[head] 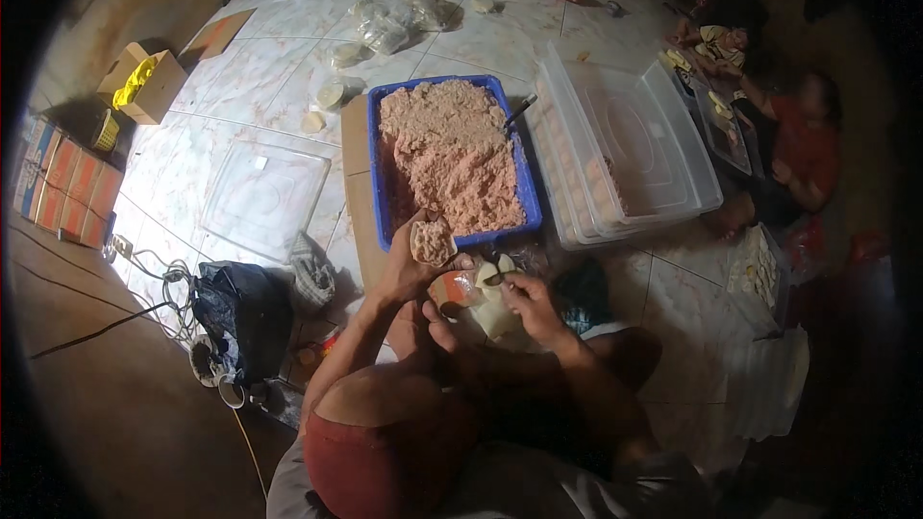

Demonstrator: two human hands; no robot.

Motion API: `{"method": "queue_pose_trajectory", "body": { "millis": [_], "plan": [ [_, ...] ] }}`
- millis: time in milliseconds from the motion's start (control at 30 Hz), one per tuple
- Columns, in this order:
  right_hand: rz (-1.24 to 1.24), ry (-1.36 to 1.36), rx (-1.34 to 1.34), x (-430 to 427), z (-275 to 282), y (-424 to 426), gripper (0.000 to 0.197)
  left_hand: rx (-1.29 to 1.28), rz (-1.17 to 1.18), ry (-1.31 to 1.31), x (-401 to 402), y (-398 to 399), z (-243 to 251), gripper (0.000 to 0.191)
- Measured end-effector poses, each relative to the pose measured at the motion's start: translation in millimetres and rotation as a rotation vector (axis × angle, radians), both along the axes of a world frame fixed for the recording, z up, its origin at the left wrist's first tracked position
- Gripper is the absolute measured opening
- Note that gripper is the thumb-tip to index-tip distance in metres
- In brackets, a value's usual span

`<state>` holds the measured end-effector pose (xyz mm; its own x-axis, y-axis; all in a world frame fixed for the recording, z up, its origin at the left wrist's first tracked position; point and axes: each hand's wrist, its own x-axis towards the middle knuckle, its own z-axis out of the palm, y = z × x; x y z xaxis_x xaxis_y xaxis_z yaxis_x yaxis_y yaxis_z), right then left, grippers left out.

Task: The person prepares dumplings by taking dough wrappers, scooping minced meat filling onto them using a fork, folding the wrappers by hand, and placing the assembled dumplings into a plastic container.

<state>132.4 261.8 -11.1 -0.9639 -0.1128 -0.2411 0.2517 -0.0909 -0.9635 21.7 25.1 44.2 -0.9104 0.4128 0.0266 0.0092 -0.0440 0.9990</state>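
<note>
My left hand (412, 270) cups a pale wrapper filled with pink minced filling (433, 242), just over the near edge of a blue plastic tub (537, 213). Pink, coarse minced mixture (454, 151) heaps up in that tub, and a dark-handled utensil (522, 109) leans at its right rim. My right hand (535, 306) has its fingers curled around a small dark utensil (493, 279), whose kind I cannot tell. Its tip is at loose pale wrappers (487, 276). Below them lies a pale stack or packet (497, 321), partly hidden by my right hand.
Clear plastic boxes (634, 220) with rows of round pale pieces stand right of the tub. A clear lid (267, 194) and a black plastic bag (241, 317) lie left, beside tangled cables (173, 277). Clear bags (396, 18) lie beyond. A person (807, 137) sits far right.
</note>
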Motion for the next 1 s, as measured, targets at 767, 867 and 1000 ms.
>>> {"method": "queue_pose_trajectory", "body": {
  "millis": [767, 867, 1000],
  "plan": [
    [-0.139, 0.357, 0.667, -5, 45, -59, 0.022, -0.071, 0.174, 0.145, -2, 10, -22, 0.043],
    [-0.224, 0.236, 0.285, 6, 20, -22, 0.019, 0.002, -0.143, 0.133, -10, -7, 5, 0.044],
    [-0.092, 0.202, 0.021, 20, 20, -31, 0.019, 0.212, 0.080, 0.152, -8, -3, 18, 0.053]
  ]
}}
